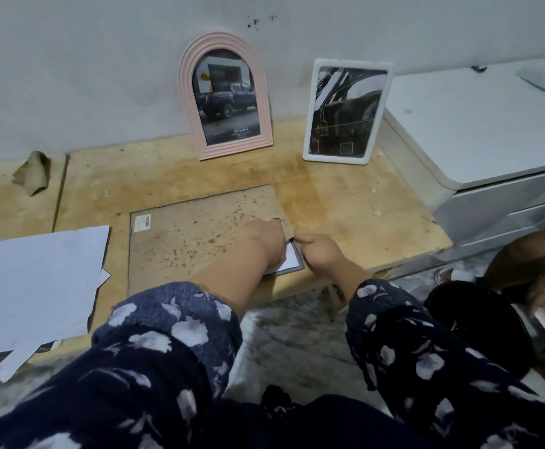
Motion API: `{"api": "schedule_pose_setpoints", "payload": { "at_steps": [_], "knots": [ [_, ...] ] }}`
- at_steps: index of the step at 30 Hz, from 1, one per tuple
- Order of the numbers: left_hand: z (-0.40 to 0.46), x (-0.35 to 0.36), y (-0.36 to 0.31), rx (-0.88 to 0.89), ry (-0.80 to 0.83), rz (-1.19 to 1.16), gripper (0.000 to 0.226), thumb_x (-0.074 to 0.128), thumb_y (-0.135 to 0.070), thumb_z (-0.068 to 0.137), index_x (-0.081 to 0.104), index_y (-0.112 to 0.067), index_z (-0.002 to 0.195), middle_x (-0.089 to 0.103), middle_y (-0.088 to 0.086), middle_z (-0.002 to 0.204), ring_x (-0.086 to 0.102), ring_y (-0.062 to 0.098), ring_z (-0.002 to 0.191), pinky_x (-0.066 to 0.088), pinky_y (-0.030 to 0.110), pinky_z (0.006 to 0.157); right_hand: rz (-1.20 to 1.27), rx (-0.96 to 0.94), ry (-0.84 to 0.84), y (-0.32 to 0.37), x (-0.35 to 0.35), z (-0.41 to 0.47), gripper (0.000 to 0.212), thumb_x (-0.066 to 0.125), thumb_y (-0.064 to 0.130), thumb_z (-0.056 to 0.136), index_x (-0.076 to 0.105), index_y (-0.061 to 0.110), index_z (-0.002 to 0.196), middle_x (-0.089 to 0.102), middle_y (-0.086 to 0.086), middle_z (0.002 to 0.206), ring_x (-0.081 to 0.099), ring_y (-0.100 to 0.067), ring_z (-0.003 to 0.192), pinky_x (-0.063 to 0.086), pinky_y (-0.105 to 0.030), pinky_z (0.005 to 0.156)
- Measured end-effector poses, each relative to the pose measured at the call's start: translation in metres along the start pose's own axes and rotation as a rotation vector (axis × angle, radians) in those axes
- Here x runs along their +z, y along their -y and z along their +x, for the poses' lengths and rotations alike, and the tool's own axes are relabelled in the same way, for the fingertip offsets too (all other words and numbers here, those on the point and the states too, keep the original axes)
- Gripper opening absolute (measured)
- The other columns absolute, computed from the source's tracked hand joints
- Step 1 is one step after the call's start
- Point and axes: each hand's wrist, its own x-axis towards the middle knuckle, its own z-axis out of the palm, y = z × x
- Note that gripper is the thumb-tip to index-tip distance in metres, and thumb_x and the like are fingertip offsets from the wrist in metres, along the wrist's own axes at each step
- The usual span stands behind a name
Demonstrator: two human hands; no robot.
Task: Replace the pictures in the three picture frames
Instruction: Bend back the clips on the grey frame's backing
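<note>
Backing board of the face-down frame looks thin, stiff and light; I see left hand lifting its right corner, right hand pinching the frame edge beside it.

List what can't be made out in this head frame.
- Face-down frame: its front lies against the table, so its picture is hidden.
- Left hand and right hand: fingertips tucked at the backing corner, grip unclear.
- Barcode sticker: too small to read.
- White sheets: cut off by the left edge.
</note>
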Motion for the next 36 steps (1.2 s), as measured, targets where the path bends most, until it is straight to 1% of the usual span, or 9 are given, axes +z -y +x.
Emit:
{"api": "schedule_pose_setpoints", "payload": {
  "at_steps": [5, 9, 13, 17, 22, 25, 31, 34, 36],
  "knots": [
    [-0.001, 0.013, -0.005, -0.052, -0.058, -0.05, 0.036, 0.04, -0.033, 0.099, 0.044, -0.006, 0.123, 0.06, 0.018, 0.117, 0.06, 0.032, 0.101, 0.038, 0.033, 0.064, 0.259, 0.129, -0.025, 0.011, -0.002, 0.013, 0.042, 0.037, -0.005, 0.09, 0.066, 0.008, 0.117, 0.062, 0.002, 0.08, 0.05, -0.011, 0.065, 0.04, -0.022, 0.057],
    [-0.005, 0.015, -0.005, -0.066, -0.074, -0.056, 0.042, 0.04, -0.028, 0.097, 0.039, -0.004, 0.133, 0.054, 0.022, 0.126, 0.058, 0.034, 0.108, 0.038, 0.034, 0.072, 0.154, 0.0, -0.079, 0.011, 0.013, 0.005, 0.038, 0.038, -0.007, 0.089, 0.071, 0.008, 0.098, 0.066, -0.006, 0.085, 0.053, -0.014, 0.068, 0.041, -0.025, 0.062],
    [-0.008, 0.016, -0.004, -0.062, -0.073, -0.068, 0.039, 0.041, -0.026, 0.097, 0.041, -0.004, 0.129, 0.052, 0.021, 0.128, 0.058, 0.033, 0.108, 0.042, 0.036, 0.077, 0.13, 0.078, -0.122, 0.012, 0.022, 0.002, 0.037, 0.038, -0.006, 0.088, 0.038, 0.014, 0.057, 0.038, -0.002, 0.06, 0.036, -0.015, 0.064, 0.026, -0.029, 0.061],
    [-0.013, 0.024, 0.003, -0.075, -0.122, -0.11, 0.042, 0.04, -0.042, 0.096, 0.045, -0.01, 0.124, 0.053, 0.013, 0.125, 0.057, 0.031, 0.105, 0.036, 0.033, 0.067, 0.232, 0.106, -0.107, 0.016, 0.02, 0.007, 0.036, 0.041, 0.004, 0.093, 0.03, 0.012, 0.059, 0.034, -0.01, 0.064, 0.032, -0.022, 0.068, 0.023, -0.032, 0.062],
    [-0.043, 0.062, 0.019, -0.041, -0.213, -0.205, 0.082, 0.025, -0.074, 0.087, 0.022, -0.02, 0.15, 0.017, 0.004, 0.16, 0.021, 0.027, 0.143, 0.026, 0.051, 0.107, 0.346, 0.195, -0.121, 0.017, 0.019, 0.004, 0.037, 0.049, 0.015, 0.095, 0.04, 0.012, 0.059, 0.037, -0.003, 0.061, 0.032, -0.017, 0.056, 0.028, -0.031, 0.059],
    [-0.058, 0.078, 0.031, -0.067, -0.227, -0.21, 0.084, 0.025, -0.074, 0.088, 0.011, -0.024, 0.154, 0.005, 0.0, 0.162, 0.009, 0.023, 0.148, 0.015, 0.053, 0.114, 0.367, 0.222, -0.104, 0.02, 0.018, 0.006, 0.023, 0.049, 0.013, 0.093, 0.049, 0.011, 0.07, 0.046, -0.003, 0.07, 0.039, -0.017, 0.064, 0.031, -0.028, 0.067],
    [-0.082, 0.092, 0.064, -0.14, -0.206, -0.163, 0.081, 0.024, -0.071, 0.09, 0.005, -0.025, 0.154, 0.003, -0.003, 0.162, 0.009, 0.027, 0.148, 0.017, 0.055, 0.113, 0.409, 0.236, -0.164, 0.018, 0.024, 0.01, 0.023, 0.056, 0.009, 0.089, 0.062, -0.011, 0.1, 0.064, -0.025, 0.102, 0.057, -0.024, 0.089, 0.037, -0.028, 0.073],
    [-0.094, 0.096, 0.078, -0.158, -0.204, -0.131, 0.079, 0.024, -0.07, 0.09, 0.007, -0.025, 0.153, 0.008, -0.002, 0.162, 0.014, 0.031, 0.146, 0.022, 0.056, 0.111, 0.396, 0.242, -0.182, 0.018, 0.026, 0.011, 0.026, 0.057, 0.014, 0.088, 0.066, 0.001, 0.11, 0.066, -0.012, 0.115, 0.059, -0.028, 0.109, 0.043, -0.031, 0.082],
    [-0.1, 0.101, 0.089, -0.176, -0.196, -0.108, 0.079, 0.022, -0.071, 0.09, 0.009, -0.024, 0.153, 0.012, -0.001, 0.161, 0.019, 0.031, 0.144, 0.026, 0.054, 0.109, 0.362, 0.224, -0.183, 0.017, 0.028, 0.013, 0.016, 0.056, 0.016, 0.088, 0.069, 0.009, 0.095, 0.067, -0.005, 0.1, 0.058, -0.025, 0.1, 0.042, -0.031, 0.08]
  ]
}}
